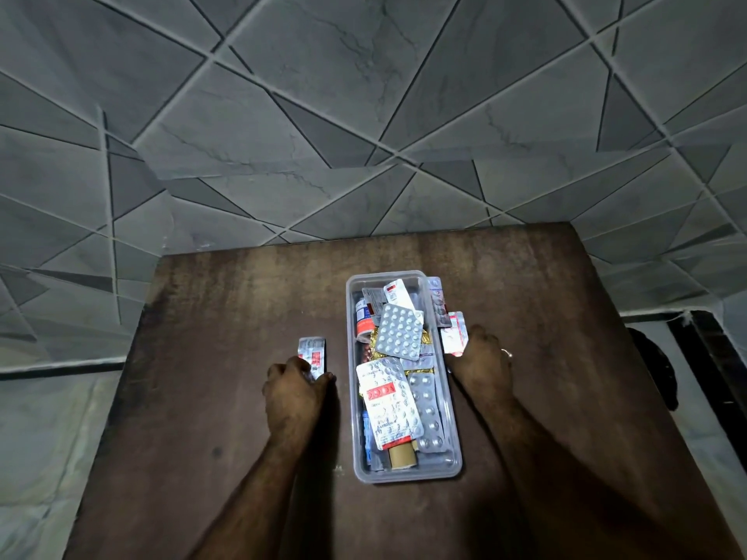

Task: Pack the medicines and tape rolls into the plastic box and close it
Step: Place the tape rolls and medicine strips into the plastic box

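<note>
Since these strips are thin foil and plastic, I judge them nearly weightless, springy and a little slick on their faces, so they are best taken by an edge or a short end, not pressed flat. My left hand (293,392) is curled onto the near end of a silver blister strip with red print (312,351), which lies on the dark brown wooden worktop (202,398) just left of the box, and seems to pinch it between thumb and fingers. My right hand (481,365) rests just right of the box with its fingers bent over a white and red foil strip (453,331); whether that grip has closed I cannot tell. Between my hands stands the clear rectangular plastic box (351,398), long side running near to far, open on top, with no lid in sight. It is already heaped: a silver sheet of round white tablets (400,331) lies tilted across the middle over crumpled gold foil (378,337), a white strip with a red band (386,398) lies slanted at the near half, and a brown cardboard tape roll (401,457) sits at the near end. One more pale blister strip (436,301) lies at the far right rim, apparently just outside it. I expect the pile to spring up against a lid, so the loose sheets would want laying flat, and the box walls look light enough to slide if nudged.
</note>
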Tool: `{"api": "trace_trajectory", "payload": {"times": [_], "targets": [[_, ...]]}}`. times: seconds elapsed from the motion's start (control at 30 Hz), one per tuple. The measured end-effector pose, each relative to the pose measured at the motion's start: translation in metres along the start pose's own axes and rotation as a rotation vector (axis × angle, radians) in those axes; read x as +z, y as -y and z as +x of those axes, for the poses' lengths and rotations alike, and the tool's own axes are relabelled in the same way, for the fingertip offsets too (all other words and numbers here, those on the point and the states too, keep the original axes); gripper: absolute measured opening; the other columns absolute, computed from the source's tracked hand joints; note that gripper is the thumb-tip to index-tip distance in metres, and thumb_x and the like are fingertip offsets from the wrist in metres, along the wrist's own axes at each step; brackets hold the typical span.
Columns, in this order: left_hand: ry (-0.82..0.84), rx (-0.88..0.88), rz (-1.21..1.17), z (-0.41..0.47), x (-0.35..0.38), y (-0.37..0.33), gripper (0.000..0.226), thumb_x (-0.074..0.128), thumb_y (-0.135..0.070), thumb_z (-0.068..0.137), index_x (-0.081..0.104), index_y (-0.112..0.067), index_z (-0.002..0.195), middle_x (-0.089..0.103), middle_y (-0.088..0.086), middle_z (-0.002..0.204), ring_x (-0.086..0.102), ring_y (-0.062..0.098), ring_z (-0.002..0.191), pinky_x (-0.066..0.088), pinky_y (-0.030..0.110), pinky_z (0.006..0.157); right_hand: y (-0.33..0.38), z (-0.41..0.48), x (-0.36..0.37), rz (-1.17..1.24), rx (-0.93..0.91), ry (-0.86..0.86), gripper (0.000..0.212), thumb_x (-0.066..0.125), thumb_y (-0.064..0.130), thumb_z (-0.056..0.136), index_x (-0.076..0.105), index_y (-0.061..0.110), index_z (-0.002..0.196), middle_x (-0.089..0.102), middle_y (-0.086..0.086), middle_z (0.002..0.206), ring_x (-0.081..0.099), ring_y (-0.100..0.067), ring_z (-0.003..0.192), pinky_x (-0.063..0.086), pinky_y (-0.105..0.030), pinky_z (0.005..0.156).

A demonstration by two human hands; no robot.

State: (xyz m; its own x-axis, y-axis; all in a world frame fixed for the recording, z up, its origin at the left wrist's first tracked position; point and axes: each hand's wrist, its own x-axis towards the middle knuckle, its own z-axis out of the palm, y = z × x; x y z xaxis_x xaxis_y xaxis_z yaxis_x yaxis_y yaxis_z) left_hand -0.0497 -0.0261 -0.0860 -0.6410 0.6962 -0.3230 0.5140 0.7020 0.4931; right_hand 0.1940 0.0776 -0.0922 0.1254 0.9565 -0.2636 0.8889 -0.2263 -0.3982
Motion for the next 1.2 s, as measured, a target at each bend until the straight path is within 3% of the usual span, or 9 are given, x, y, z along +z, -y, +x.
{"api": "trace_trajectory", "payload": {"times": [0.3,0.4,0.47,0.63,0.8,0.9,0.97,1.1,1.2], "targets": [[-0.007,0.023,0.007,0.006,0.001,0.002,0.033,0.074,-0.022,0.075,0.060,-0.011,0.103,0.061,0.016,0.103,0.058,0.031,0.093,0.042,0.031,0.074,-0.018,0.004,-0.008,0.248,0.185,0.034,0.026,0.074,0.023,0.072,0.060,0.015,0.092,0.072,-0.012,0.098,0.067,-0.033,0.087,0.052,-0.034,0.075],[-0.005,0.006,-0.043,0.008,-0.001,0.003,0.038,0.077,-0.025,0.072,0.061,-0.014,0.104,0.065,0.013,0.104,0.059,0.025,0.087,0.045,0.029,0.073,-0.022,0.006,-0.008,0.391,0.280,0.030,0.012,0.072,0.023,0.072,0.062,0.022,0.079,0.074,-0.004,0.085,0.069,-0.029,0.072,0.059,-0.042,0.073],[-0.012,0.014,-0.063,0.009,-0.005,0.002,0.042,0.078,-0.028,0.072,0.061,-0.015,0.108,0.067,0.012,0.107,0.061,0.025,0.090,0.046,0.030,0.073,-0.019,0.005,-0.014,0.517,0.309,0.027,0.009,0.072,0.019,0.077,0.066,0.022,0.082,0.074,-0.002,0.084,0.071,-0.024,0.071,0.060,-0.045,0.071],[-0.073,0.091,-0.188,0.003,-0.017,-0.015,0.040,0.079,-0.030,0.072,0.064,-0.015,0.106,0.071,0.011,0.105,0.065,0.027,0.094,0.051,0.033,0.077,0.004,-0.001,-0.034,0.824,0.226,0.027,0.013,0.066,0.007,0.085,0.068,0.006,0.098,0.074,-0.011,0.086,0.070,-0.018,0.067,0.052,-0.023,0.047],[-0.090,0.168,-0.279,-0.007,-0.023,-0.041,0.041,0.078,-0.040,0.069,0.063,-0.023,0.103,0.071,0.002,0.104,0.065,0.020,0.093,0.055,0.035,0.081,0.039,-0.009,-0.044,0.873,0.097,0.001,0.011,0.066,0.006,0.086,0.066,0.016,0.087,0.072,-0.010,0.085,0.068,-0.019,0.068,0.054,-0.024,0.048],[-0.106,0.271,-0.284,-0.015,-0.020,-0.056,0.041,0.077,-0.041,0.068,0.066,-0.020,0.102,0.070,-0.001,0.100,0.064,0.017,0.091,0.054,0.032,0.079,0.051,-0.009,-0.042,0.779,0.026,-0.043,0.018,0.069,0.011,0.079,0.064,0.028,0.074,0.074,-0.003,0.080,0.071,-0.022,0.074,0.060,-0.042,0.066],[-0.106,0.325,-0.254,-0.018,-0.015,-0.064,0.039,0.078,-0.035,0.069,0.067,-0.017,0.102,0.070,0.003,0.099,0.064,0.021,0.092,0.053,0.032,0.080,0.055,-0.009,-0.038,0.752,0.010,-0.010,0.015,0.068,0.016,0.074,0.066,0.030,0.070,0.075,0.000,0.078,0.073,-0.023,0.073,0.060,-0.047,0.070],[-0.095,0.355,-0.180,-0.022,-0.006,-0.075,0.038,0.077,-0.031,0.071,0.066,-0.014,0.103,0.069,0.006,0.102,0.060,0.023,0.096,0.042,0.026,0.080,0.064,-0.006,-0.029,0.734,-0.010,0.038,0.022,0.067,0.020,0.069,0.068,0.042,0.067,0.075,0.001,0.077,0.073,-0.023,0.073,0.060,-0.049,0.069],[-0.082,0.348,-0.145,-0.023,-0.002,-0.079,0.038,0.076,-0.033,0.074,0.064,-0.016,0.105,0.066,0.007,0.107,0.057,0.024,0.102,0.039,0.025,0.081,0.070,-0.004,-0.029,0.682,-0.029,0.064,0.020,0.067,0.018,0.073,0.067,0.037,0.067,0.075,0.002,0.078,0.073,-0.020,0.073,0.060,-0.046,0.071]]}}
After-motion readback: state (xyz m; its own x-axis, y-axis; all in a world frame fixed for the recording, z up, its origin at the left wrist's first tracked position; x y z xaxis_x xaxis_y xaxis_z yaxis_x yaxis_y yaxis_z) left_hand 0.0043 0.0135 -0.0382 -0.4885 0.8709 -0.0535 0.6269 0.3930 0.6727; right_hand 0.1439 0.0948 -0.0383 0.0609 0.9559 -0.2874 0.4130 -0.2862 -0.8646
